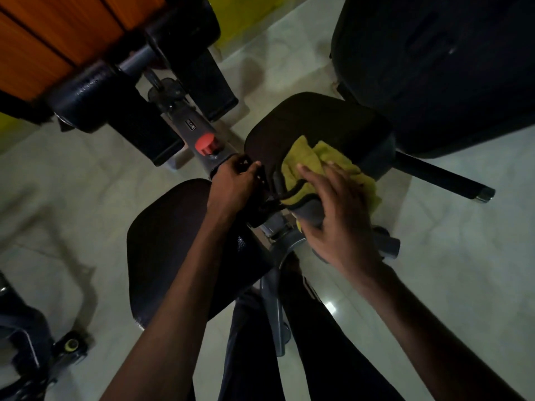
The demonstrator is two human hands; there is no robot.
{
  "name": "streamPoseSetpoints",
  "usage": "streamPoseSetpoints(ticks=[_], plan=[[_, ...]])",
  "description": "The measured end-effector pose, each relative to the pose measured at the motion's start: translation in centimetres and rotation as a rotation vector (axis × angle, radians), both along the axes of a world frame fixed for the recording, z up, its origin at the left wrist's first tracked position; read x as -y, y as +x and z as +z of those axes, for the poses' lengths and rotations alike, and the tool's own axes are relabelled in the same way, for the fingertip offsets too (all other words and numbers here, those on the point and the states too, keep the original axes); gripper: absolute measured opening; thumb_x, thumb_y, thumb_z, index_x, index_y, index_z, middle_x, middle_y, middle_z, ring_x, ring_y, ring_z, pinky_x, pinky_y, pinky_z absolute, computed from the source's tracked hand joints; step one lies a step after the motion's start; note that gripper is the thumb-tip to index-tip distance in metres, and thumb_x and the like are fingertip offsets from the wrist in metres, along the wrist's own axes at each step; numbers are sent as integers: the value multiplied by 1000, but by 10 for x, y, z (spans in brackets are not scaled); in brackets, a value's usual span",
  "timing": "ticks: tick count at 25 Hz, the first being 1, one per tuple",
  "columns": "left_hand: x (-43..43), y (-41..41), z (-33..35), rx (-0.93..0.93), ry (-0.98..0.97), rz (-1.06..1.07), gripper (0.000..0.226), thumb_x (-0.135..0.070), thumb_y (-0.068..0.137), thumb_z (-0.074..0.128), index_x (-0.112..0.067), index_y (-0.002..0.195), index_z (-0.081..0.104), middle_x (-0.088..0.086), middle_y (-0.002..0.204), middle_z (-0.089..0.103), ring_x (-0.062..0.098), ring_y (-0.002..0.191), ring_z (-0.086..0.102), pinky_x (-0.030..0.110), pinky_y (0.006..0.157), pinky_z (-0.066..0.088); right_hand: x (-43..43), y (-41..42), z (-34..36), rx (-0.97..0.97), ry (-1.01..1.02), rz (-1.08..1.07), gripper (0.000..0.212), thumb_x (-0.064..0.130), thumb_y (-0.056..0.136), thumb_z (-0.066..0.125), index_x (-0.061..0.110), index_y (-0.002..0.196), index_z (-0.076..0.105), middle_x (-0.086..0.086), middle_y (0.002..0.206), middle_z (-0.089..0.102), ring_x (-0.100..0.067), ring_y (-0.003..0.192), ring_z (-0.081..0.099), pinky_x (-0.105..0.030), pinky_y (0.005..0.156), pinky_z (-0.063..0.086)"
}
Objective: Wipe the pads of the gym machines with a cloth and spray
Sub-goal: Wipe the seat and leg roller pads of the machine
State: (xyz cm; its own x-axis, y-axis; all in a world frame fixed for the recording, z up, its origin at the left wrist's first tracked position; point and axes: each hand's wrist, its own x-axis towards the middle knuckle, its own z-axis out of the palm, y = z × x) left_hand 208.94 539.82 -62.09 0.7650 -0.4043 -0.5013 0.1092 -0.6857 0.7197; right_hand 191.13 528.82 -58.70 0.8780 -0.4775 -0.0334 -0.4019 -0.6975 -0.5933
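Two black rollers [86, 94] lie at the far left under an orange panel [43, 39], and low in that corner a yellow knob [71, 344] shows on dark, blurred metalwork above the pale tiled floor [58, 175]. Next comes a grey frame [191, 125] running down toward the middle, with a red knob [205, 143] on its top face. Below it the left pad [168, 250], black and rounded, lies bare, and the left forearm crosses over its right edge. The left hand [231, 183] reaches to the end of the frame, its fingers curled around a black bracket [261, 178] that stands between the two pads. Just right of the bracket is the right pad [318, 120], also black, with a grey underside showing at its near edge. A yellow-green cloth [312, 157] lies bunched on the near half of this pad and hangs over its right side. The right hand [344, 218] lies flat on the cloth with fingers straight and spread, pressing it against the pad's near edge, while the thumb reaches down beside the grey underside. Under both arms the person's dark trousers [318, 342] fill the lower middle. Farther right a black bar [440, 175] with a shiny end cap lies on the floor, and a large black housing [434, 68] fills the upper right corner.
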Motion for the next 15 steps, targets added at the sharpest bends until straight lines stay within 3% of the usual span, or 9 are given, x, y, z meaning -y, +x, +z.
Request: streamPoseSetpoints(ticks=[3,6,9,12,15], plan=[[0,0,2,11,5,40,14,-34,99,58,-28,106,69,-10,81,70,0,58,61,22,62,48,35,11,-5,18,-72,-47,66,37,85,76,27,144,48,-5,152,46,-25,148,34,-51,118,31],[0,-3,6,3,-15,67,16,-35,98,60,-28,109,70,-13,80,70,-6,48,56,19,56,45,66,36,-8,64,-115,-177,51,52,88,66,23,129,59,-3,135,61,-23,137,48,-52,111,38],[-2,0,7,13,-26,90,21,-35,96,63,-23,110,73,-4,89,75,3,54,60,25,61,49,39,31,-8,145,-72,-222,47,45,83,68,23,123,61,-2,133,62,-24,142,43,-55,112,36],[-2,0,4,17,-55,100,26,-34,95,65,-19,115,72,-1,98,75,11,70,68,31,70,56,-11,1,-15,197,85,-159,63,24,78,80,21,136,57,-5,149,49,-24,152,28,-59,116,32],[-4,1,1,28,-55,85,27,-34,95,65,-17,115,71,-3,96,73,11,82,70,35,79,59,-37,-10,-22,205,67,-117,73,11,72,82,19,140,56,-6,152,46,-25,154,23,-59,118,29]])
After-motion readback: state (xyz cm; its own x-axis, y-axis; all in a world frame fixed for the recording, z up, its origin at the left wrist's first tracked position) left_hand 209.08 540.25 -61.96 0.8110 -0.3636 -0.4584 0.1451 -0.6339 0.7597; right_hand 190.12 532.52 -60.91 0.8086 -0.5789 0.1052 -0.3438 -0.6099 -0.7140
